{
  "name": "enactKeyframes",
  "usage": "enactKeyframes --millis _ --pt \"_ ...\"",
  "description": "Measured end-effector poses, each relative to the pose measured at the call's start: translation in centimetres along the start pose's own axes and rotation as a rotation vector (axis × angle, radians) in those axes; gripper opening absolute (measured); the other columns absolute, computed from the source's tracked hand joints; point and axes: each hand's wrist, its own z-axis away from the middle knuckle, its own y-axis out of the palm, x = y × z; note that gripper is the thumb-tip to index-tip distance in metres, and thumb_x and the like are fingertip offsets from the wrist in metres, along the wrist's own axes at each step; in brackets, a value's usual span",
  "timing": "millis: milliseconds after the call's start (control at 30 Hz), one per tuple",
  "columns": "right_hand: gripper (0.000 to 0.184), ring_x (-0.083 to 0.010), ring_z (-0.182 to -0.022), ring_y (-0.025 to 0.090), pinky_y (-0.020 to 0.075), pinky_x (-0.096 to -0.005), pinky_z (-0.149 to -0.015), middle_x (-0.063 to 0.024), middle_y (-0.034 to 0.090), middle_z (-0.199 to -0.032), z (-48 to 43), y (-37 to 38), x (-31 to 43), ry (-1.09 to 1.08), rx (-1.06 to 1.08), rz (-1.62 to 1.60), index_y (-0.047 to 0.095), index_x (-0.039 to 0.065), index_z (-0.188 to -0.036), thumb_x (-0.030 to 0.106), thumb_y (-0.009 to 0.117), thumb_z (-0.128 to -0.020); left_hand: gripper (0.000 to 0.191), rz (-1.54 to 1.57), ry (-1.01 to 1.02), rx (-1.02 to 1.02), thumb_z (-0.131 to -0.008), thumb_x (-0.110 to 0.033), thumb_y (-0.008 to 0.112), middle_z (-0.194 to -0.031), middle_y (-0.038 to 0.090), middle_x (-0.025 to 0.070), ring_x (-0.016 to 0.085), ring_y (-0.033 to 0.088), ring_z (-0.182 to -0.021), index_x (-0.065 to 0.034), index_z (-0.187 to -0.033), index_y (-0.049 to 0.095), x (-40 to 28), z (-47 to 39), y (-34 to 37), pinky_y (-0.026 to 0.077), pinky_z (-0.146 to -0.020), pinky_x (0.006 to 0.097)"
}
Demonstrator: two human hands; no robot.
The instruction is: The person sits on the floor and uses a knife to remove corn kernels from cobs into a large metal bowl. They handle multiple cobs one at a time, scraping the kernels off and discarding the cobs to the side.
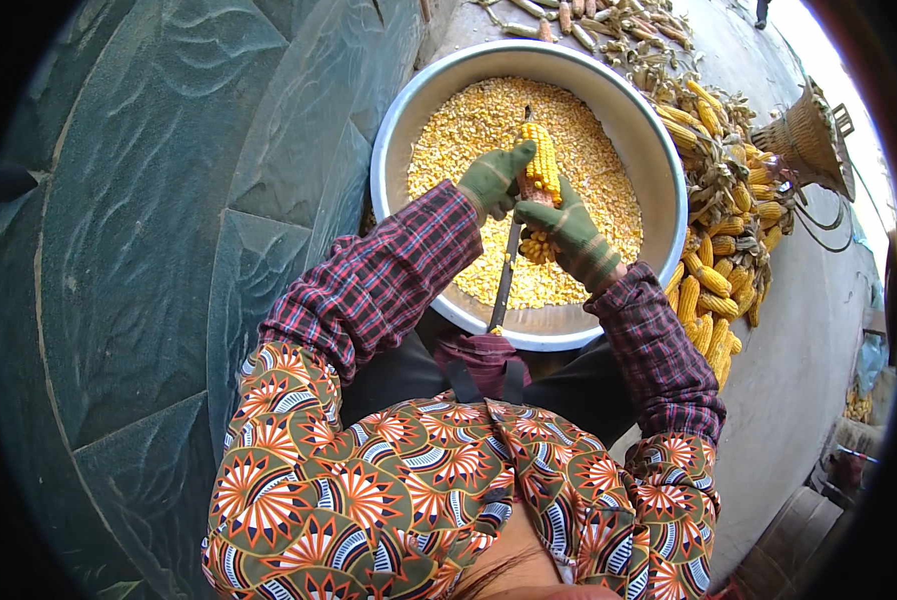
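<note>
A partly shelled ear of corn is tilted over a wide metal basin, its lower part bare reddish cob. Through a green knit glove, my left hand grips the ear's left side, thumb on the kernels. My right hand, gloved alike, holds the cob's lower end from the right. Beneath its palm hangs a clump of yellow kernels. A narrow dark bar runs from the basin's near rim up under the ear; its middle is hidden. Loose corn kernels cover the basin's bottom.
Unshelled corn ears and husks are heaped against the basin's right side. Stripped cobs lie beyond its far rim. A woven basket stands at the upper right. A creased dark green sheet spreads along the left.
</note>
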Motion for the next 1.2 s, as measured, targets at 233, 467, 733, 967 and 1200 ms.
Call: enactKeyframes --millis 233,467,733,967,1200 --pt "0.027 -0.0128 -0.053 0.051 0.0454 -0.0257 -0.047 -0.0025 0.05 -0.068 0.2 2.0 -0.8 0.17 -0.051 -0.24 0.046 0.003 -0.093 0.01 0.059 -0.071 0.048 0.099 0.27 -0.122 -0.084 -0.047 0.041 -0.076 0.057 0.0044 0.012 0.053 -0.066 -0.0011 -0.09 0.056 4.9 -3.8 0.0 0.043 -0.059 0.0261" --pt "0.02 -0.0124 -0.049 0.048 0.0443 -0.0271 -0.044 -0.0022 0.048 -0.064 -0.2 2.0 -1.2 0.281 -0.01 -0.369 0.047 0.005 -0.087 0.01 0.058 -0.071 0.04 -0.111 0.391 -0.27 -0.089 -0.035 0.035 -0.089 0.058 0.0084 0.016 0.053 -0.077 -0.0006 -0.101 0.051 4.4 -2.5 -0.6 0.043 -0.07 0.0277" --pt "0.022 -0.0118 -0.051 0.05 0.0412 -0.0235 -0.044 -0.0034 0.05 -0.063 0.1 3.1 -1.5 0.12 -0.031 -0.128 0.047 0.004 -0.087 0.015 0.06 -0.072 0.04 -0.367 0.436 -0.355 -0.088 -0.035 0.038 -0.078 0.056 0.0116 0.015 0.051 -0.074 0.0028 -0.088 0.052 4.1 -3.6 -1.6 0.041 -0.067 0.0258" --pt "0.017 -0.0135 -0.044 0.047 0.0413 -0.0264 -0.037 -0.0029 0.047 -0.06 1.2 3.1 -0.5 0.329 0.001 -0.392 0.047 0.005 -0.085 0.013 0.057 -0.072 0.023 -0.434 0.521 -0.372 -0.087 -0.019 0.041 -0.077 0.053 0.0109 0.017 0.052 -0.074 0.0011 -0.088 0.052 4.1 -3.5 -2.0 0.043 -0.068 0.0286" --pt "0.018 -0.0122 -0.048 0.048 0.0418 -0.0257 -0.042 -0.0029 0.049 -0.062 0.0 3.2 -1.7 0.146 -0.091 -0.191 0.048 0.005 -0.083 0.015 0.058 -0.073 0.034 -0.294 0.368 -0.201 -0.084 -0.036 0.047 -0.079 0.055 0.0122 0.016 0.052 -0.073 -0.0017 -0.09 0.047 2.6 -1.7 -1.1 0.042 -0.064 0.0311"
